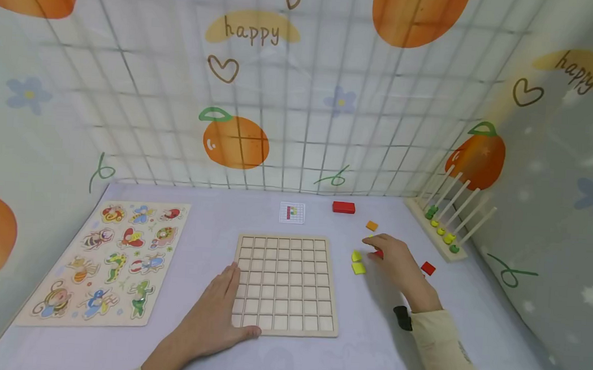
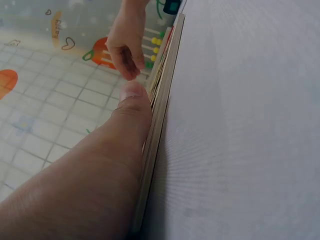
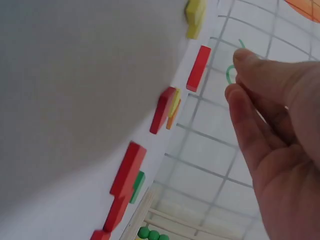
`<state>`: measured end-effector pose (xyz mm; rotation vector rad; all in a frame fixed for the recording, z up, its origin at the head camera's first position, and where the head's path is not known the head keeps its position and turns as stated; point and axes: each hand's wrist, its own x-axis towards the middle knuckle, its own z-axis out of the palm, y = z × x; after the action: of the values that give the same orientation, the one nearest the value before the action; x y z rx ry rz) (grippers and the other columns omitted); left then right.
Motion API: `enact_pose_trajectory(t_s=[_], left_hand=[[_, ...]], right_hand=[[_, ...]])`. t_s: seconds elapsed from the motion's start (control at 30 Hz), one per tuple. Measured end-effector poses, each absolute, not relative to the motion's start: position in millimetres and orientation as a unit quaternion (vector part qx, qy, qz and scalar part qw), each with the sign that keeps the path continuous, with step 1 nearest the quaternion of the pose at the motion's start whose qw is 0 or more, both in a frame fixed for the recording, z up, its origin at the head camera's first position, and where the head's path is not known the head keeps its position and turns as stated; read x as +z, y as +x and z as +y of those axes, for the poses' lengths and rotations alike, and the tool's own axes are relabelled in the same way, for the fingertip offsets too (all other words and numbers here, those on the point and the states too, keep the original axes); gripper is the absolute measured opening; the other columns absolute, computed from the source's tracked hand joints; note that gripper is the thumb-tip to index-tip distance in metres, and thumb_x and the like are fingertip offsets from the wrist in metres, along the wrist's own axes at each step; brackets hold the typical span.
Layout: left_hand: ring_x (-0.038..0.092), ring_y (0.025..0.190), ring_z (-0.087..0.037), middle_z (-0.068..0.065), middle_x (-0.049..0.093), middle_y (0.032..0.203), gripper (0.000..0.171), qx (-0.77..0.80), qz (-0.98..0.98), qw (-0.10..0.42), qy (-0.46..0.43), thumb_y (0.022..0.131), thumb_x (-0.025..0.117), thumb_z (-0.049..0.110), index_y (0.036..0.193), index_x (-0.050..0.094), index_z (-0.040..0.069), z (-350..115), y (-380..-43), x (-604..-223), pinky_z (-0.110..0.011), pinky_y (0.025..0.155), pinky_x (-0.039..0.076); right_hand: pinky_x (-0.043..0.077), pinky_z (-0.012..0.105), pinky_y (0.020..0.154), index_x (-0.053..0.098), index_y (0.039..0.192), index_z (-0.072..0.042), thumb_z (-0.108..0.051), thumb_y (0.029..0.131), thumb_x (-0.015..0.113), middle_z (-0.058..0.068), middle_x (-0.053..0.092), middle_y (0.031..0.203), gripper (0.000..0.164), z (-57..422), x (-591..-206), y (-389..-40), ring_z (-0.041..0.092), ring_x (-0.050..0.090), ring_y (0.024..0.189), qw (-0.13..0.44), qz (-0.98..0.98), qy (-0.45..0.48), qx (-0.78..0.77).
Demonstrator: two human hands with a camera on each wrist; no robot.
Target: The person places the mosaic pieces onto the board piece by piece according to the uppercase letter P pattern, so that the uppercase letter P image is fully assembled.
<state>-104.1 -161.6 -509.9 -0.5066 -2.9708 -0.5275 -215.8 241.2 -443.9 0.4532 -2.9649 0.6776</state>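
My left hand point(image 1: 212, 310) rests against the left edge and lower left corner of a square wooden grid board point(image 1: 297, 294), fingers along its side and thumb at the near edge. In the left wrist view the thumb point(image 2: 131, 95) lies along the rim. To the right of the board my right hand point(image 1: 396, 264) hovers over small coloured tiles. Its thumb and fingertips stand slightly apart in the right wrist view, with nothing between them. Yellow tiles point(image 1: 358, 268) lie left of it, and a red tile point(image 1: 379, 254) is partly hidden beneath it.
An orange tile point(image 1: 371, 226) and another red tile point(image 1: 428, 268) lie nearby; a green tile point(image 3: 137, 187) shows low. Behind are a pattern card point(image 1: 292, 213) and a red block point(image 1: 343, 207). A bead rack point(image 1: 436, 230) stands right, an insect puzzle board point(image 1: 118, 262) left.
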Motion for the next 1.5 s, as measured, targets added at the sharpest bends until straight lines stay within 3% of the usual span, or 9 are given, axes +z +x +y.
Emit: enact_pose_trajectory(t_s=[0.2, 0.5, 0.83, 1.07, 1.3, 1.5], left_hand=[[0.023, 0.157, -0.036, -0.02, 0.017, 0.17, 0.139, -0.17, -0.97, 0.048, -0.168, 0.07, 0.057, 0.093, 0.161, 0.019, -0.004, -161, -103, -509, -0.051, 0.126, 0.027], [0.024, 0.156, -0.038, -0.022, 0.018, 0.169, 0.137, -0.157, -0.971, 0.049, -0.171, 0.072, 0.052, 0.094, 0.16, 0.021, -0.005, -161, -102, -508, -0.052, 0.125, 0.029], [0.023, 0.157, -0.038, -0.022, 0.017, 0.17, 0.137, -0.16, -0.972, 0.04, -0.165, 0.071, 0.053, 0.094, 0.161, 0.02, -0.004, -161, -102, -508, -0.052, 0.126, 0.028], [0.023, 0.157, -0.037, -0.021, 0.017, 0.17, 0.137, -0.158, -0.973, 0.042, -0.165, 0.072, 0.051, 0.095, 0.161, 0.02, -0.004, -161, -102, -510, -0.052, 0.126, 0.028], [0.022, 0.157, -0.038, -0.022, 0.017, 0.17, 0.136, -0.157, -0.973, 0.039, -0.167, 0.072, 0.051, 0.094, 0.16, 0.02, -0.005, -161, -103, -508, -0.052, 0.126, 0.027], [0.023, 0.157, -0.038, -0.022, 0.017, 0.17, 0.136, -0.162, -0.972, 0.037, -0.167, 0.072, 0.053, 0.093, 0.16, 0.02, -0.005, -160, -102, -507, -0.052, 0.126, 0.028]], right_hand=[[0.059, 0.048, 0.093, 0.07, 0.128, -0.007, -0.001, 0.091, 0.072, 0.015, 0.066, 0.134, 0.037, 234, -449, -226, 0.035, 0.067, 0.113, -0.025, -0.965, 0.161, 0.206], [0.057, 0.049, 0.099, 0.075, 0.121, -0.006, 0.004, 0.088, 0.073, 0.011, 0.072, 0.124, 0.034, 231, -457, -232, 0.034, 0.065, 0.12, -0.011, -0.958, 0.228, 0.172], [0.058, 0.047, 0.097, 0.079, 0.113, -0.01, 0.004, 0.089, 0.073, 0.007, 0.075, 0.117, 0.028, 230, -461, -236, 0.031, 0.067, 0.116, -0.034, -0.961, 0.21, 0.174], [0.06, 0.043, 0.091, 0.079, 0.11, -0.009, 0.002, 0.089, 0.074, 0.006, 0.075, 0.111, 0.024, 229, -462, -237, 0.027, 0.069, 0.108, -0.03, -0.965, 0.199, 0.17], [0.056, 0.032, 0.077, 0.076, 0.113, -0.005, -0.006, 0.09, 0.076, 0.005, 0.071, 0.102, 0.022, 231, -462, -236, 0.015, 0.061, 0.087, -0.029, -0.965, 0.192, 0.175], [0.055, 0.034, 0.075, 0.074, 0.109, -0.001, -0.015, 0.092, 0.074, 0.005, 0.069, 0.092, 0.022, 229, -463, -236, 0.016, 0.059, 0.081, -0.036, -0.973, 0.161, 0.163]])
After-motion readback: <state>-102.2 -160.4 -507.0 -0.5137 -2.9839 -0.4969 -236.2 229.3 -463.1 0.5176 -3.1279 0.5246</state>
